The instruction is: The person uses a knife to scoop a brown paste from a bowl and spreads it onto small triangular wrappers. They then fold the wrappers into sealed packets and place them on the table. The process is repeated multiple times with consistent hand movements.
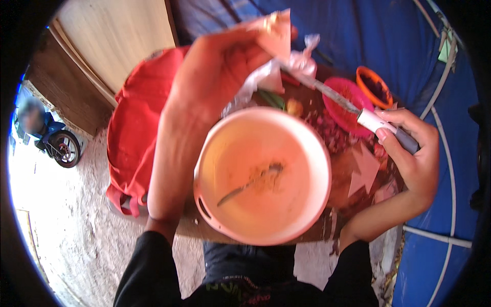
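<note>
My left hand (pixel 230 59) is raised beyond the basin and grips a pale piece of paper (pixel 276 38) with small yellowish bits on it. In my right hand (pixel 414 148) is a knife (pixel 381 124), held by its white and grey handle. Its blade slants to the far left, the tip near the paper and a clear plastic bag (pixel 302 64). Below and between my hands stands a large pale basin (pixel 319 174), with a metal spoon (pixel 238 194) and some brown seasoning at its bottom.
Right of the basin are a pink bowl (pixel 335 102), an orange-rimmed bowl (pixel 362 74), scattered reddish peelings (pixel 332 135) and torn paper (pixel 364 171). A red bag (pixel 133 133) lies at the left. Blue tarpaulin (pixel 358 30) hangs behind. Far left, a person is by a motorbike (pixel 64 148).
</note>
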Demonstrator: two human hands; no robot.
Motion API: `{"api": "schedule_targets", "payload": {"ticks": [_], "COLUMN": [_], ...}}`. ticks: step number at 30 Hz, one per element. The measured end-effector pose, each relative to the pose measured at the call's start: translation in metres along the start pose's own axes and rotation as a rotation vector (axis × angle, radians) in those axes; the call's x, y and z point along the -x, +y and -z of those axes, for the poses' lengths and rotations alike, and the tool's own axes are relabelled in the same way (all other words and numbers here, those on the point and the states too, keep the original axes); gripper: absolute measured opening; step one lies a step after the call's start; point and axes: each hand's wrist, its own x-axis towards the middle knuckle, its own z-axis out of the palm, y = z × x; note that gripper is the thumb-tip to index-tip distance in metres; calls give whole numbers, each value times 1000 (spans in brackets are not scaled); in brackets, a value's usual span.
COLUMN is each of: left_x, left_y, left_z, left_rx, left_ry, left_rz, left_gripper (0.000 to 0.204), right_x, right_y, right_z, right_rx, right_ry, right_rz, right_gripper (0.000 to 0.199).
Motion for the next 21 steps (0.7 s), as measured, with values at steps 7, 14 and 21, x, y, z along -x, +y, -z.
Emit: {"api": "schedule_targets", "payload": {"ticks": [7, 14, 21], "left_x": [4, -2, -3], "left_y": [-12, -22, -24], "left_z": [-9, -4, -1], "left_rx": [70, 23, 24], "left_ry": [61, -26, 3], "left_rz": [30, 32, 22], "left_gripper": [35, 35, 34], "right_x": [16, 14, 14], "right_y": [12, 14, 26], "right_z": [-37, -54, -66], "right_rx": [209, 239, 145], "right_ry": [-594, -672, -707], "right_rz": [102, -33, 16], "right_gripper": [16, 17, 17]}}
